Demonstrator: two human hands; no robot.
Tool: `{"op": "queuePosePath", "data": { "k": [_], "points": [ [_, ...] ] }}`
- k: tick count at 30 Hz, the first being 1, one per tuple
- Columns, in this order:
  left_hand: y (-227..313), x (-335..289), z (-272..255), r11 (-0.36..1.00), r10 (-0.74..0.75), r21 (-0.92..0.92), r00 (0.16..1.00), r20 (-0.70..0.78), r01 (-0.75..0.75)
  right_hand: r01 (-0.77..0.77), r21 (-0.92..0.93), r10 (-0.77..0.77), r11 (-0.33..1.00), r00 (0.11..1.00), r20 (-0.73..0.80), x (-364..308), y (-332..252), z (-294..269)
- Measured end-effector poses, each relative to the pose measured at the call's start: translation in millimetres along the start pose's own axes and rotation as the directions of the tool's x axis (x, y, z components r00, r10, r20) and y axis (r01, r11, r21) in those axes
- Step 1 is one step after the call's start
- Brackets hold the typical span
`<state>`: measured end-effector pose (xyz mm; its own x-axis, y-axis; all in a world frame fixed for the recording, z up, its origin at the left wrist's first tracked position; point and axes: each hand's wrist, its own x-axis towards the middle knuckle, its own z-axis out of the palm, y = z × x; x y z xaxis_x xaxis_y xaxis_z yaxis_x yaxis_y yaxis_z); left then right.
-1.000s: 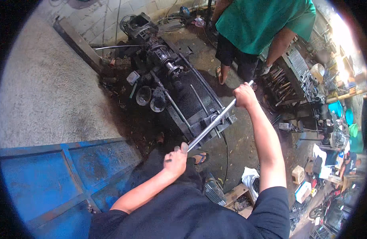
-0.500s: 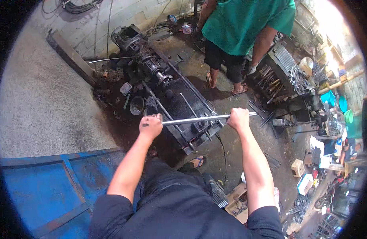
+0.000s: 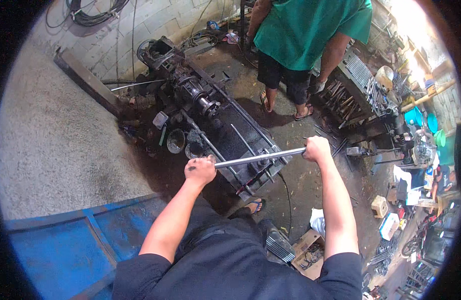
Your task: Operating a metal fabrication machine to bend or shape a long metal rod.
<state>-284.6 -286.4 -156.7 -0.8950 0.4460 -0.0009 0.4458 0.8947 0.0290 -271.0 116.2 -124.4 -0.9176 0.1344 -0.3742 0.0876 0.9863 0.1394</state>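
A long silvery metal rod [image 3: 263,156] stretches between my fists, over the near end of a low, dark, greasy machine [image 3: 225,131]. My left hand [image 3: 200,170] is wrapped round its left end. Near its right end my right hand [image 3: 318,149] grips it, a little farther from me than the left. The machine has parallel rails and a shiny round shaft part [image 3: 206,105] toward its far end. A thinner rod [image 3: 243,139] lies on the machine beyond the one I hold.
A person in a green shirt [image 3: 308,35] stands beyond the machine, beside a rack of metal bars [image 3: 344,100]. A blue metal panel [image 3: 55,240] is at lower left. Round pans [image 3: 176,141] sit left of the machine. A wooden box [image 3: 305,250] is near my right side.
My hands and the rod have shifted slightly right in the picture. The right hand now sits at the rod's end, where some rod stuck out before. The view has tilted a little.
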Motion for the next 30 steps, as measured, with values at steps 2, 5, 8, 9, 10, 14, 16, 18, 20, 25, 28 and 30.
{"op": "queuePosePath", "data": {
  "k": [2, 5, 8, 9, 10, 14, 16, 18, 20, 25, 28, 30],
  "points": [
    [-5.5, 0.1, 5.9, 0.998, 0.056, 0.029, 0.997, -0.062, -0.054, -0.043, -0.011, 0.043, 0.999, 0.999, -0.024, -5.6, -3.0, 3.1],
    [-5.5, 4.4, 1.1, 0.996, 0.093, -0.020, 0.994, 0.053, -0.092, -0.103, -0.004, 0.102, 0.995, 0.991, -0.082, -7.1, -3.9, 9.3],
    [-13.3, 11.4, 9.0, 0.978, 0.203, -0.047, 0.978, 0.053, -0.201, -0.186, -0.019, 0.185, 0.982, 0.982, -0.047, -13.5, -10.1, 5.8],
    [-13.6, 15.8, 9.1, 0.981, 0.195, -0.045, 0.974, 0.113, -0.191, -0.198, -0.028, 0.197, 0.980, 0.980, -0.027, -18.5, -13.1, 3.0],
    [-15.8, 23.8, 9.6, 0.976, 0.216, -0.049, 0.970, 0.112, -0.212, -0.218, -0.035, 0.218, 0.975, 0.976, -0.019, -25.0, -17.9, 2.0],
    [-36.0, 53.2, -2.7, 0.944, 0.329, 0.024, 0.943, 0.044, -0.330, -0.317, 0.021, 0.317, 0.948, 0.948, -0.009, -43.4, -41.1, 3.0],
    [-33.8, 54.8, -3.8, 0.951, 0.309, -0.022, 0.947, 0.084, -0.308, -0.314, 0.046, 0.317, 0.948, 0.944, -0.095, -50.0, -38.6, 6.3],
    [-20.1, 58.4, -13.1, 0.963, 0.268, -0.050, 0.946, 0.183, -0.263, -0.344, 0.049, 0.347, 0.938, 0.934, -0.091, -52.1, -26.3, 20.7],
    [-24.2, 56.4, -14.1, 0.957, 0.257, -0.176, 0.956, 0.142, -0.231, -0.302, 0.091, 0.308, 0.949, 0.950, -0.061, -55.4, -32.0, 13.1],
    [-28.9, 29.0, -24.7, 0.966, 0.161, -0.234, 0.959, 0.234, -0.105, 0.240, 0.270, -0.180, 0.933, 0.957, -0.229, -44.5, -122.1, -1.5],
    [-31.8, 7.9, -26.0, 0.953, 0.129, -0.287, 0.986, 0.104, -0.094, 0.567, 0.233, -0.435, 0.790, 0.787, -0.438, -29.3, -221.6, -18.3],
    [-48.9, -1.3, -33.4, 0.934, 0.056, -0.357, 0.992, 0.114, -0.012, 0.673, 0.292, -0.553, 0.680, 0.732, -0.398, -20.5, -267.7, -37.2]
  ]
}}
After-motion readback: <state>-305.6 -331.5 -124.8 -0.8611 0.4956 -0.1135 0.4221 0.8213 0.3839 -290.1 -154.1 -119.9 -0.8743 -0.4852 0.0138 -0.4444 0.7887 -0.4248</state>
